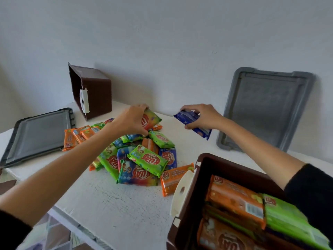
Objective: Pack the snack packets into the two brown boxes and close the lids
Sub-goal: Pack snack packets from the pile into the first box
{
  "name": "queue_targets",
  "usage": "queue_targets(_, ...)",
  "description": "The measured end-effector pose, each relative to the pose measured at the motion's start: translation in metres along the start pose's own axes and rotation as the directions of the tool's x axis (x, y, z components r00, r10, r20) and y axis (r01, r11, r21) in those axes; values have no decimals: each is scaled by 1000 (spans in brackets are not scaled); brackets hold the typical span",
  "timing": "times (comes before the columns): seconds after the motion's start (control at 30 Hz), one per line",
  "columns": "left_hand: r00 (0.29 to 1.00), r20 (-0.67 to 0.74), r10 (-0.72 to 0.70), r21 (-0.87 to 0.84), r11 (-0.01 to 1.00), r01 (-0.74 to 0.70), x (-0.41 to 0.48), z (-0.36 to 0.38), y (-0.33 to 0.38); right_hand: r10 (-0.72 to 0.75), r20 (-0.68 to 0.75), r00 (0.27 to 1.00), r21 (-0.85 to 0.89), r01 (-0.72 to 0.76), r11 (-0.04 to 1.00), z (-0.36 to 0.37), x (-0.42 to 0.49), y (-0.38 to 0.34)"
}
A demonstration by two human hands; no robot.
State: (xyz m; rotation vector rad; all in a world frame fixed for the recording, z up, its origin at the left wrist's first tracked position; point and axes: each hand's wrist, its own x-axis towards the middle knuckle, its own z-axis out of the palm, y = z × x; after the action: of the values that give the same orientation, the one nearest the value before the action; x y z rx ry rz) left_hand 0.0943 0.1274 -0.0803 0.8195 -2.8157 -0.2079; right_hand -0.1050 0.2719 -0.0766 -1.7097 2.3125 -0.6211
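Observation:
A heap of snack packets (142,157), green, orange, blue and multicoloured, lies in the middle of the white table (115,206). My left hand (132,120) grips a multicoloured packet (152,119) at the far end of the heap. My right hand (201,117) holds a blue packet (191,120) above the table, right of the heap. One brown box (196,222) stands at the near right, open, with orange and green packets inside. The other brown box (93,91) lies tipped on its side at the back left, its opening facing left.
A grey lid (37,134) lies flat at the table's left edge. A second grey lid (266,109) leans against the white wall at the back right. Tiled floor shows below the table's near-left edge.

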Motion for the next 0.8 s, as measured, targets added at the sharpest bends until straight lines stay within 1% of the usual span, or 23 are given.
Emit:
queue_targets(0.1, 984, -34, 176, -57, 982, -178, -1, -25, 44, 30, -18, 999, -56, -31, 998, -36, -48, -6)
queue_targets(0.23, 927, 1, 374, -82, 924, -373, -16, -43, 108, 57, -19, 998, -162, -59, 985, -68, -120, -10)
queue_targets(0.33, 850, 82, 521, -123, 851, -510, -39, -43, 145, 84, 18, 996, -212, -78, 974, -78, -173, -11)
queue_targets(0.4, 788, 158, 596, -187, 801, -568, -56, -35, 163, 120, 68, 990, -221, -102, 970, -76, -207, -8)
queue_targets(0.5, 696, 311, 648, -279, 762, -585, -82, -15, 182, 168, 181, 969, -205, -130, 970, -59, -252, -2)
queue_targets(0.63, 528, 521, 671, -299, 723, -623, -109, 25, 198, 202, 342, 918, -257, -115, 959, -25, -290, 1)
queue_targets(0.7, 480, 587, 652, -281, 720, -634, -117, 44, 204, 216, 377, 901, -315, -95, 944, -7, -301, 2)
queue_targets(0.8, 450, 642, 621, -186, 696, -694, -121, 69, 213, 277, 360, 891, -436, -102, 894, 17, -308, 5)
